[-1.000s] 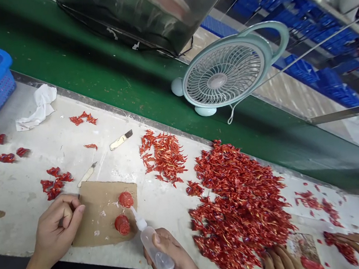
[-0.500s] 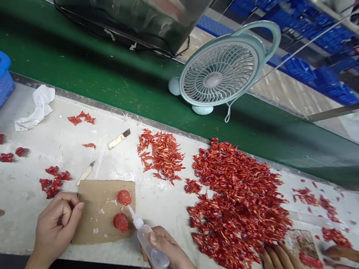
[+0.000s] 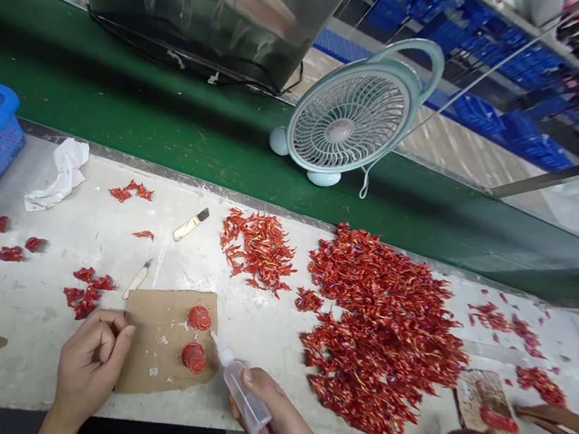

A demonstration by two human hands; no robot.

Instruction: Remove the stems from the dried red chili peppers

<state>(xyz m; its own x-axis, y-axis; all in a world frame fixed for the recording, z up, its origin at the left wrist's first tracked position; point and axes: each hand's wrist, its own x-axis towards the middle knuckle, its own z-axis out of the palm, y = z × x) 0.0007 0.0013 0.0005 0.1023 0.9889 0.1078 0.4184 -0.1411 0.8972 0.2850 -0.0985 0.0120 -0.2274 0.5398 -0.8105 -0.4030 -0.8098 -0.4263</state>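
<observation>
Fingers (image 3: pixel 109 338) of my left hand (image 3: pixel 91 364) are curled tight at the left edge of the cardboard sheet (image 3: pixel 150 349), can't tell if they're pinching anything tiny. Right hand (image 3: pixel 281 417) has a full wrap on a clear squeeze bottle (image 3: pixel 244 401), nozzle just past the sheet's right edge, near two red discs (image 3: pixel 199 318) on the sheet. Bottle's not touching them. A co-worker's hand (image 3: pixel 556 420) sits well right of the sheet, past the big red pile (image 3: pixel 379 333).

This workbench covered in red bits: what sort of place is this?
Probably a small handcraft workshop or factory. Red pieces lie heaped on the white workbench, a right hand holds a plastic squeeze bottle, and blue crates stand on racks behind.
</observation>
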